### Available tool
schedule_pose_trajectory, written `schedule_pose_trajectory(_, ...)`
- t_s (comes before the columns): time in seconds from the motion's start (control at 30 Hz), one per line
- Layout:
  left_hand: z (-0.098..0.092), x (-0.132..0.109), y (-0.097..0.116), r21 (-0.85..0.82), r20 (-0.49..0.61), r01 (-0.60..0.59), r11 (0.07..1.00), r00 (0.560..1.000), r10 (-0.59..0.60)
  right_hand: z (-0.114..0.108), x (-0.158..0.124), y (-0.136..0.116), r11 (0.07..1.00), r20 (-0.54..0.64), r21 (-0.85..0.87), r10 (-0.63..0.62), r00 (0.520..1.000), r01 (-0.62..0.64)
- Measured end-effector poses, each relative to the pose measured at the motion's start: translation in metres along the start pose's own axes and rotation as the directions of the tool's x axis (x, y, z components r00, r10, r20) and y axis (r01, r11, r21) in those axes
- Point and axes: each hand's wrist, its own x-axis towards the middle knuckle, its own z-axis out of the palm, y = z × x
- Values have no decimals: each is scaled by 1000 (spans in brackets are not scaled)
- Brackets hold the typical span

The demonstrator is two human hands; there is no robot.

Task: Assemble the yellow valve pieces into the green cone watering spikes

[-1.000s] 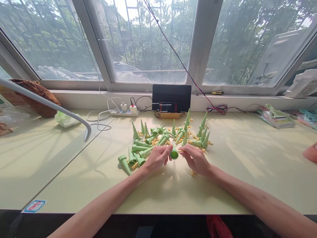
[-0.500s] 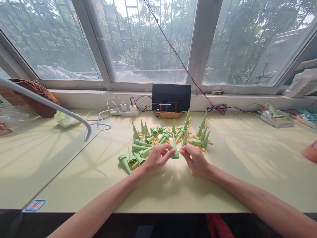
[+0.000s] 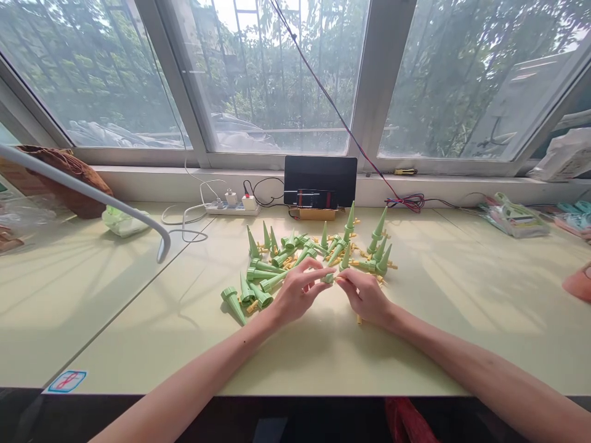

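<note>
My left hand is closed, thumb and fingers gripping a green plant watering spike. The spike is turned so that only a short part shows between the fingertips. Close beside it, my right hand pinches a small yellow valve against the spike's side; the fingers hide most of it. Whether the valve sits in the spike I cannot tell. Another yellow piece shows below the right hand. Behind both hands spreads a pile of green spikes, some standing, some lying, with yellow valves among them.
At the back a dark tablet leans upright on a small stand. A power strip with plugs and cables lies left of it. A grey curved bar reaches in from the left. Bagged items lie at the far right.
The spike stood tip up half a second ago; now it is tilted, with its cone no longer visible. My left fingers have shifted over it. The right hand stays nearly still.
</note>
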Motion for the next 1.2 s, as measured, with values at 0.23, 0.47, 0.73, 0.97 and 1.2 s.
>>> schedule_pose_trajectory(0.23,5,0,6,-24,-60,101,995,993,-103,-2,5,-5,1000,-139,-5,18,990,-19)
schedule_pose_trajectory(0.47,0,4,6,-182,-28,274,944,959,-283,-4,7,-4,995,-161,-44,-95,982,89)
schedule_pose_trajectory(0.73,-2,3,9,-180,132,327,928,943,-306,-6,8,-5,985,-115,-51,-167,979,162)
schedule_pose_trajectory(0.97,-5,2,7,-144,158,309,940,945,-286,-5,6,-7,993,-93,-23,-121,988,120)
schedule_pose_trajectory(1.2,-6,2,8,-131,150,278,952,954,-258,-4,3,-5,1000,-36,-7,-12,999,12)
